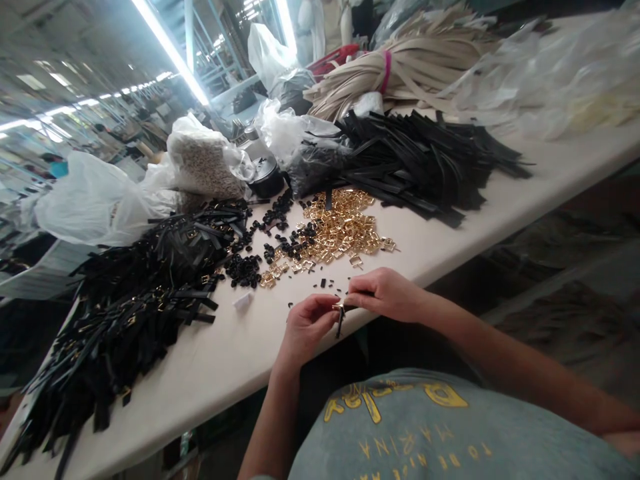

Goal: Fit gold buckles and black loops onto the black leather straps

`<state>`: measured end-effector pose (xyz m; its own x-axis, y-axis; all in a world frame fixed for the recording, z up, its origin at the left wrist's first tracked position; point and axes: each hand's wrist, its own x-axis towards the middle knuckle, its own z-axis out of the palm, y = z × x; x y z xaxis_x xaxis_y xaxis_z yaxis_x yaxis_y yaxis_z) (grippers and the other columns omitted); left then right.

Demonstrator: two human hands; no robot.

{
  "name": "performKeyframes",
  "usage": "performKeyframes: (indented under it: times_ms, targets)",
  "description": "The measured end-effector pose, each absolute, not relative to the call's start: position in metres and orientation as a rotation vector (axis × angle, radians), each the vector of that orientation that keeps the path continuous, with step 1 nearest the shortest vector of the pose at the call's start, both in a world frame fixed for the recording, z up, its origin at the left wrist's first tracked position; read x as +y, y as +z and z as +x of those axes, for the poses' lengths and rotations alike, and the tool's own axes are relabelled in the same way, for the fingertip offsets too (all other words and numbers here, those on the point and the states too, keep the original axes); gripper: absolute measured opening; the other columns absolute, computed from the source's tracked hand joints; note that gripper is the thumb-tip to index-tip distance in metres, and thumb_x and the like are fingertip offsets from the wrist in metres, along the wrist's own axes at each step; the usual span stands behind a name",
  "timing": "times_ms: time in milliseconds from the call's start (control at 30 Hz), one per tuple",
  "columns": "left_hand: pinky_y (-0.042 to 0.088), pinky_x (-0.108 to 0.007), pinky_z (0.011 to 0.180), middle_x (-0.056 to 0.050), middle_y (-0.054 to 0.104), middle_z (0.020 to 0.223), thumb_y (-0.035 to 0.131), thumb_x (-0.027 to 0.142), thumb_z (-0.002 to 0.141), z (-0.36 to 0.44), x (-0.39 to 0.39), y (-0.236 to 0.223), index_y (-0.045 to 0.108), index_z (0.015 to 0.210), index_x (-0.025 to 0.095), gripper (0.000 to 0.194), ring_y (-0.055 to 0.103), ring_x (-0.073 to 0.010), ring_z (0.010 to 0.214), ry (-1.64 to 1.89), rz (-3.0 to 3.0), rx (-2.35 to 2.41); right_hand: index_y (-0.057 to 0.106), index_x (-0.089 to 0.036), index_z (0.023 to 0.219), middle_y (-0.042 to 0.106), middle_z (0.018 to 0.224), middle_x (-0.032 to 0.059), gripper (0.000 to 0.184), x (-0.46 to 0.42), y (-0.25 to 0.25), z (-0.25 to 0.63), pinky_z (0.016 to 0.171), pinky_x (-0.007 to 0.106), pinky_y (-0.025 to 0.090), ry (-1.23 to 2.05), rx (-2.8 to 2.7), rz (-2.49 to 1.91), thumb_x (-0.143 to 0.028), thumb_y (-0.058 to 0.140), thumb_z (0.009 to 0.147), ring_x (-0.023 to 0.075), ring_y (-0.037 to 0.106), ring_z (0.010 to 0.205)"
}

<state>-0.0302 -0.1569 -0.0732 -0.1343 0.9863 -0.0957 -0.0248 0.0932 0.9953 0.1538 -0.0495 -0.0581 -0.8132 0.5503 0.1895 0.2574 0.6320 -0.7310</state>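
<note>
My left hand point(309, 325) pinches a small gold buckle point(339, 307) just above the table's front edge. From the buckle hangs the end of a black strap point(341, 323). My right hand point(383, 293) is closed on the same black strap, close to the buckle, its fingers nearly meeting those of the left. How far the strap runs through the buckle is too small to make out. Beyond my hands spreads a heap of gold buckles point(345, 223), with small black loops point(243, 270) beside it.
A large pile of black straps with buckles point(150, 320) covers the left of the table point(240, 360). Plain black straps point(415, 160) lie at the back right, behind them a bundle of beige straps point(400, 67). Plastic bags point(203, 157) and a black round container point(266, 177) stand farther back.
</note>
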Motion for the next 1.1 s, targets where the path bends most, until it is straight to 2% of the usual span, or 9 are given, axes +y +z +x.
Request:
performKeyframes:
  times_ms: [133, 200, 367, 467, 533, 767, 900, 1000, 1100]
  targets:
    - [0.047, -0.023, 0.061, -0.004, 0.070, 0.073, 0.071, 0.027, 0.077, -0.034, -0.153, -0.079, 0.074, 0.083, 0.016, 0.012, 0.060, -0.0135, 0.064, 1.110, 1.217, 1.503, 0.063, -0.018, 0.067, 0.060, 0.061, -0.0006, 0.031, -0.033, -0.061, 0.143, 0.055, 0.025, 0.025, 0.590, -2.638, -0.565, -0.040, 0.060, 0.090, 0.0106, 0.047, 0.055]
    - [0.044, -0.022, 0.058, -0.002, 0.066, 0.068, 0.069, 0.027, 0.078, -0.034, -0.148, -0.083, 0.073, 0.078, 0.016, 0.011, 0.056, -0.0122, 0.060, 1.126, 1.231, 1.560, 0.064, -0.019, 0.070, 0.064, 0.066, 0.0011, 0.029, -0.027, -0.061, 0.137, 0.058, 0.026, 0.028, 0.445, -2.631, -0.539, -0.038, 0.060, 0.090, 0.0126, 0.052, 0.061]
    - [0.044, -0.022, 0.060, -0.001, 0.065, 0.067, 0.071, 0.032, 0.075, -0.033, -0.138, -0.094, 0.070, 0.075, 0.016, 0.016, 0.056, -0.0116, 0.060, 1.345, 0.940, 1.472, 0.067, -0.018, 0.086, 0.070, 0.097, 0.0075, 0.017, -0.026, -0.061, 0.132, 0.083, 0.031, 0.042, 0.343, -2.299, -0.541, -0.028, 0.056, 0.093, 0.0188, 0.062, 0.090]
    - [0.046, -0.022, 0.065, -0.001, 0.066, 0.071, 0.073, 0.032, 0.075, -0.029, -0.134, -0.100, 0.070, 0.079, 0.016, 0.016, 0.059, -0.0109, 0.063, 1.463, 0.775, 1.353, 0.067, -0.018, 0.079, 0.069, 0.087, 0.0071, 0.020, -0.034, -0.071, 0.134, 0.078, 0.031, 0.045, 0.500, -2.223, -0.621, -0.033, 0.059, 0.091, 0.0181, 0.062, 0.083]
    - [0.047, -0.022, 0.067, 0.000, 0.067, 0.073, 0.075, 0.031, 0.073, -0.024, -0.132, -0.103, 0.070, 0.080, 0.017, 0.017, 0.059, -0.0102, 0.065, 1.508, 0.693, 1.269, 0.069, -0.017, 0.083, 0.069, 0.083, 0.0057, 0.022, -0.040, -0.082, 0.135, 0.074, 0.029, 0.046, 0.667, -2.270, -0.628, -0.038, 0.063, 0.088, 0.0176, 0.063, 0.078]
    - [0.050, -0.022, 0.064, -0.002, 0.070, 0.085, 0.081, 0.034, 0.066, -0.005, -0.130, -0.099, 0.068, 0.078, 0.017, 0.025, 0.060, -0.0091, 0.064, 1.518, 0.567, 1.190, 0.074, -0.019, 0.098, 0.072, 0.100, 0.0073, 0.029, -0.049, -0.098, 0.127, 0.087, 0.033, 0.049, 1.285, -1.919, -0.601, -0.042, 0.068, 0.083, 0.0216, 0.066, 0.095]
    - [0.051, -0.023, 0.063, -0.001, 0.068, 0.081, 0.081, 0.036, 0.067, 0.000, -0.128, -0.099, 0.067, 0.078, 0.017, 0.026, 0.061, -0.0099, 0.064, 1.545, 0.605, 1.252, 0.076, -0.018, 0.097, 0.074, 0.095, 0.0065, 0.036, -0.055, -0.097, 0.119, 0.079, 0.031, 0.051, 1.708, -1.522, -0.632, -0.048, 0.069, 0.080, 0.0203, 0.066, 0.088]
    - [0.050, -0.023, 0.063, -0.001, 0.066, 0.071, 0.079, 0.039, 0.070, 0.001, -0.129, -0.100, 0.068, 0.078, 0.016, 0.027, 0.061, -0.0112, 0.064, 1.512, 0.650, 1.305, 0.077, -0.017, 0.092, 0.074, 0.088, 0.0057, 0.036, -0.057, -0.098, 0.115, 0.073, 0.029, 0.051, 1.733, -1.433, -0.706, -0.049, 0.070, 0.078, 0.0182, 0.065, 0.080]
    - [0.050, -0.024, 0.064, -0.003, 0.067, 0.076, 0.075, 0.040, 0.074, -0.005, -0.133, -0.098, 0.070, 0.083, 0.015, 0.027, 0.062, -0.0122, 0.067, 1.430, 0.805, 1.386, 0.077, -0.017, 0.089, 0.074, 0.083, 0.0053, 0.035, -0.055, -0.099, 0.116, 0.070, 0.028, 0.050, 1.635, -1.513, -0.719, -0.049, 0.068, 0.080, 0.0174, 0.064, 0.075]
